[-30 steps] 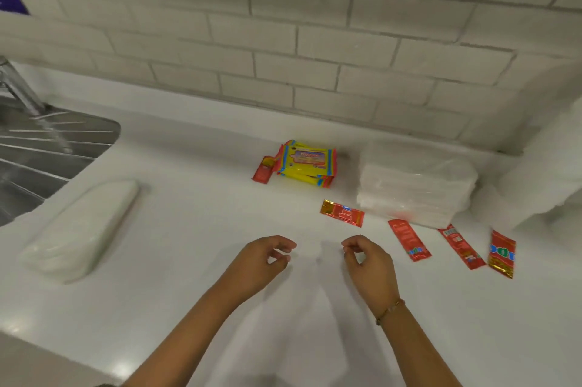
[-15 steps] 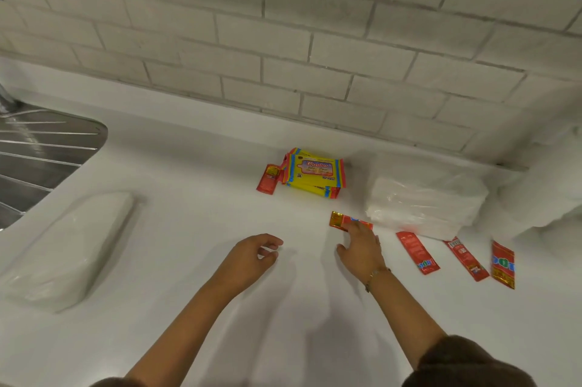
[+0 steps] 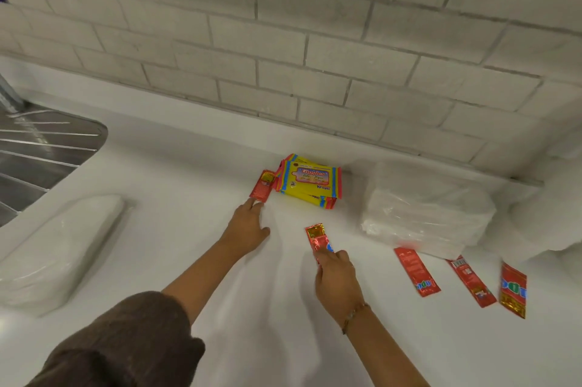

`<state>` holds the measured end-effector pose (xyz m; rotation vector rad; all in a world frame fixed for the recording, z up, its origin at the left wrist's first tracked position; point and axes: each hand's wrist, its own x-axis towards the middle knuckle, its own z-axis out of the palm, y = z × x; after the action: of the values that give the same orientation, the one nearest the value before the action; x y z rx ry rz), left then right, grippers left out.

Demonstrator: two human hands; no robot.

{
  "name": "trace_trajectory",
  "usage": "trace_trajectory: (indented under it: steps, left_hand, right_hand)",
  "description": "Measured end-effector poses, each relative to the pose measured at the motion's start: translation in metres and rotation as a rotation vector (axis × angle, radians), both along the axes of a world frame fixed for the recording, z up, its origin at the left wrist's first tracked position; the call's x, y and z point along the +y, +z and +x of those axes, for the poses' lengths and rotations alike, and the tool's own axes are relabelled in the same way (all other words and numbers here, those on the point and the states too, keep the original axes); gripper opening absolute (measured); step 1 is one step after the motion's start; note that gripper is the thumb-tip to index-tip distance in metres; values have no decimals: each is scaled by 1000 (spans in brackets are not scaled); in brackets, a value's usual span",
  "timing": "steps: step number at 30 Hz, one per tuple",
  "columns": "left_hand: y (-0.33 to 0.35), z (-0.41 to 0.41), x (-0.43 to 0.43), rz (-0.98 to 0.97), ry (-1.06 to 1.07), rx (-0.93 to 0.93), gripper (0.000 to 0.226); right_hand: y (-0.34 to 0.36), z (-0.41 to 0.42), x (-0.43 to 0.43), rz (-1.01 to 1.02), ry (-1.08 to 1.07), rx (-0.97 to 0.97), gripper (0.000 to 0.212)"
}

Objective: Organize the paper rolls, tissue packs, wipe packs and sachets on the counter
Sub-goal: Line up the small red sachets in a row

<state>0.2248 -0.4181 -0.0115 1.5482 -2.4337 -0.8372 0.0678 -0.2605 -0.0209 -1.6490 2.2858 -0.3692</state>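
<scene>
Since half a second ago the left hand (image 3: 247, 227) has reached far across the white counter (image 3: 189, 260), its flat, outstretched fingertips now touching the near end of the red sachet (image 3: 264, 186) just left of the yellow wipe packs (image 3: 310, 184), while the right hand (image 3: 337, 276) has turned the foil sachet (image 3: 317, 240) lengthwise, fingers pressed on its near end. Three more sachets (image 3: 416, 271) lie in a row to the right, near the stacked tissue packs (image 3: 425, 213). One wrapped tissue pack (image 3: 59, 248) sits far left beside the sink (image 3: 41, 147).
</scene>
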Motion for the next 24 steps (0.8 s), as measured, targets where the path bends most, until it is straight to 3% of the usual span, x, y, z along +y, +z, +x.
trace_trajectory:
  steps: [3,6,12,16,24]
  left_hand:
    - [-4,-8,-12,-74,-66,-146,79]
    - [-13,-4,-21,-84,-121,-302,74]
    - [-32,13,-28,-263,-111,-174,64]
    - [-28,37,-37,-242,-161,-170,56]
    - [-26,104,-71,-208,-211,-233,53]
  right_hand:
    - [0,11,-4,-11,28,4,52]
    - [-1,23,-2,52,116,45,55]
    - [6,33,-8,8,54,-115,58]
    - [6,64,-24,63,-42,-133,58]
    - [9,140,-100,111,-38,-113,63]
